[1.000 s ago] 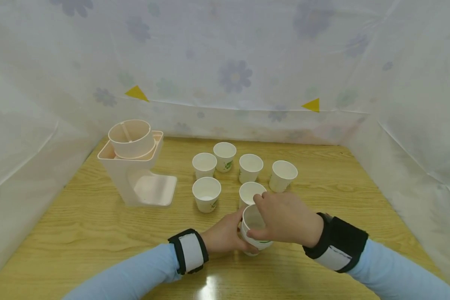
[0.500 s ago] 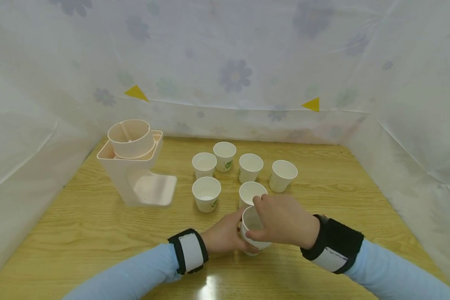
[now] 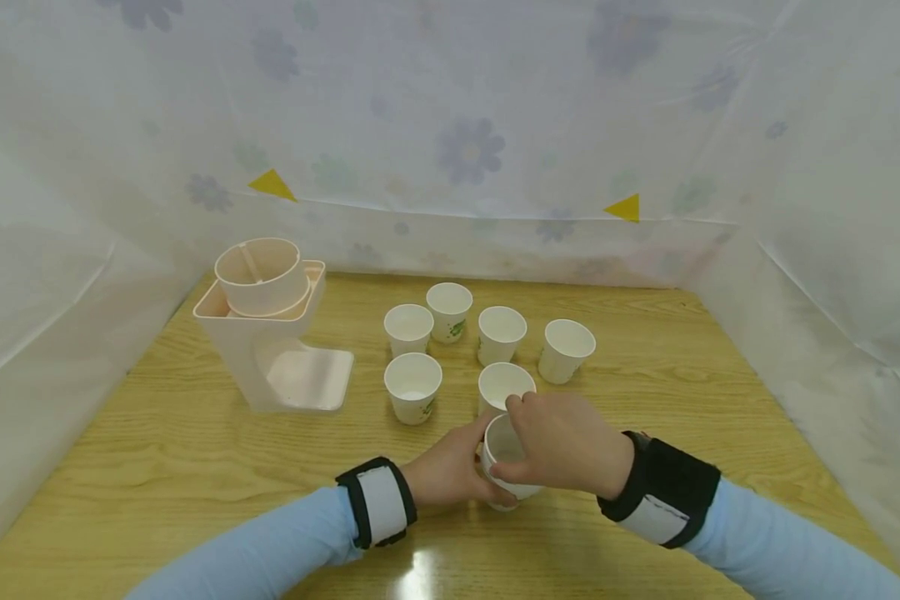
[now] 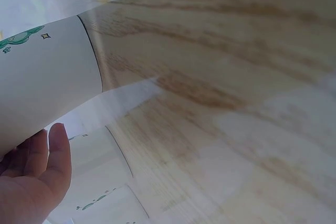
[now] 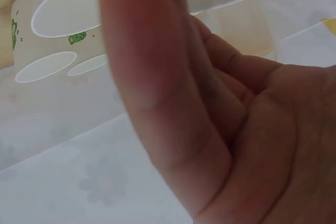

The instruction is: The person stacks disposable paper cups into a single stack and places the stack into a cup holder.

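In the head view my left hand [image 3: 450, 467] grips a white paper cup [image 3: 504, 437] at the front from its left side. A second rim edge shows at its left, so the cup looks nested in another. My right hand [image 3: 573, 442] pinches the cup's rim from the right, thumb on the near side and fingers at the far edge. In the left wrist view the cup [image 4: 47, 77] carries a green print, and the left fingers [image 4: 58, 156] curl beneath it. The right fingers [image 5: 152, 77] fill much of the right wrist view and hide most of the cup.
Several upright paper cups stand behind, the nearest cup [image 3: 504, 385] almost touching the held one. Another cup [image 3: 413, 387] is left of it, and one cup [image 3: 567, 350] stands at the right. A pale pink dispenser-like stand [image 3: 243, 354] with a round hopper sits on the wooden table [image 3: 217, 500].
My right hand has shifted slightly left and down, and the rim it pinches sits a little lower. The green print once visible under the right thumb is out of sight. The left hand stays put.
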`<action>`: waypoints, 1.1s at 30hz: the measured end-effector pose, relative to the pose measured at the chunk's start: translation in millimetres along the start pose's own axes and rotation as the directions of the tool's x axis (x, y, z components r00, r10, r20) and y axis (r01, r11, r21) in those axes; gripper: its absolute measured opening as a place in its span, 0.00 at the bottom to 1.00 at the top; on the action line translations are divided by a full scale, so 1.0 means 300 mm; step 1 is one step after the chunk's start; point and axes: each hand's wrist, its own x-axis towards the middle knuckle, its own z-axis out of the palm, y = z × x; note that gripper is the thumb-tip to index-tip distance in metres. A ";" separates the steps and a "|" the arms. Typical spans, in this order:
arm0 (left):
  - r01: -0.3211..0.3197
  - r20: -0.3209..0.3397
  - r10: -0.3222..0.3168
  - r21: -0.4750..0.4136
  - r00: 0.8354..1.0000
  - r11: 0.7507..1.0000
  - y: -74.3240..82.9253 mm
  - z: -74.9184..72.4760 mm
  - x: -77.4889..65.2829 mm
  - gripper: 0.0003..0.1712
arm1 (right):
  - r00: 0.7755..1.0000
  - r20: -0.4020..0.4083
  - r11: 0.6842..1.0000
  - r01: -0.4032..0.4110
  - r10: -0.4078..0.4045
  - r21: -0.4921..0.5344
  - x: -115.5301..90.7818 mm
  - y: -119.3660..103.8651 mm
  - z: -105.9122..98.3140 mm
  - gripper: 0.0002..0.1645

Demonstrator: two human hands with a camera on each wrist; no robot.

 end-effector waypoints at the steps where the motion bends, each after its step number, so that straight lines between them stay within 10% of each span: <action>1: 0.002 -0.001 -0.002 0.001 1.000 1.000 0.000 0.000 0.000 0.49 | 1.000 -0.002 1.000 0.002 -0.002 -0.001 0.000 0.001 0.001 0.30; 22: 0.009 0.003 -0.009 0.007 1.000 1.000 0.001 -0.004 -0.002 0.49 | 0.998 0.065 0.999 -0.008 0.006 0.033 0.016 0.026 0.015 0.36; 33: -0.016 -0.006 0.016 -0.018 1.000 1.000 0.004 0.001 0.000 0.50 | 0.975 0.003 0.968 -0.222 0.224 0.114 0.131 0.253 -0.026 0.33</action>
